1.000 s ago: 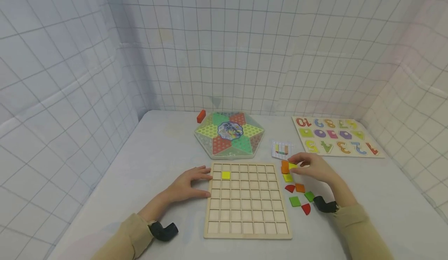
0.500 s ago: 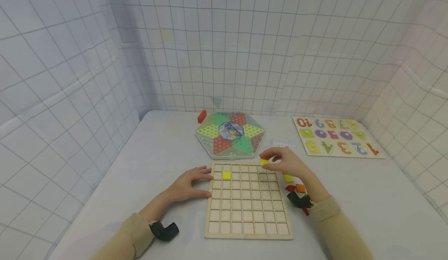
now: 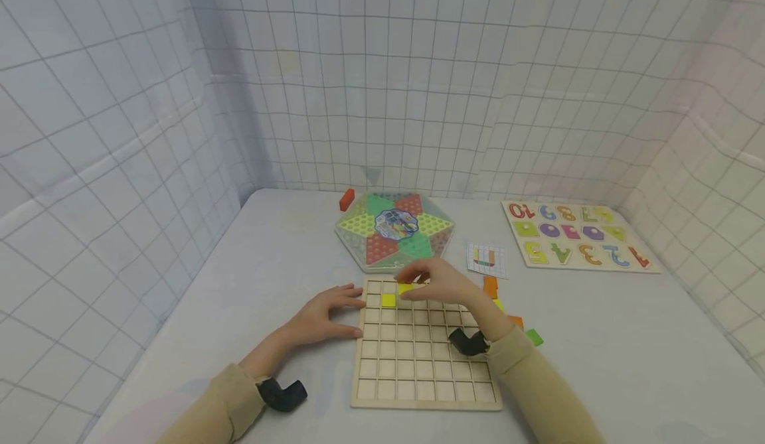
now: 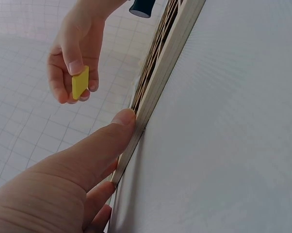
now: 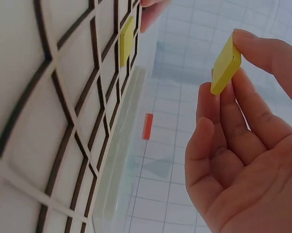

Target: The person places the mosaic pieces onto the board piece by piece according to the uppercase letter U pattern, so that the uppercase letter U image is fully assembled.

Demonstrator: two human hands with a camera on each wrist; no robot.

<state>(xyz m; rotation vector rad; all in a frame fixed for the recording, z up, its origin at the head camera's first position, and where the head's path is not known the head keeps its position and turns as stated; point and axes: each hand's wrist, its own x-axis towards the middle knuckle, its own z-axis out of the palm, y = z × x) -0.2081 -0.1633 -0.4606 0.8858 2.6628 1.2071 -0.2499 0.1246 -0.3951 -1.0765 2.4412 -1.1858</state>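
Note:
A wooden grid board (image 3: pixel 427 404) lies on the white surface, with one yellow square tile (image 3: pixel 388 300) set in a cell near its upper left. My left hand (image 3: pixel 318 316) rests against the board's left edge, its thumb and fingers extended and touching the rim. Over the upper part of the board, my right hand (image 3: pixel 441 285) pinches a second yellow square tile (image 5: pixel 227 65) between thumb and fingertips. In the left wrist view this held tile (image 4: pixel 80 83) hangs tilted, apart from the board.
Right of the board lie loose tiles, among them orange (image 3: pixel 490 287) and green (image 3: pixel 534 337), partly hidden by the right arm. A small pattern card (image 3: pixel 499 265), a hexagonal Chinese checkers board (image 3: pixel 380 249), a red block (image 3: pixel 346 200) and a number puzzle (image 3: pixel 570 231) lie farther back.
My right hand has moved left from the loose tiles to above the board's upper part, carrying the yellow tile. The left hand has stayed at the board's edge.

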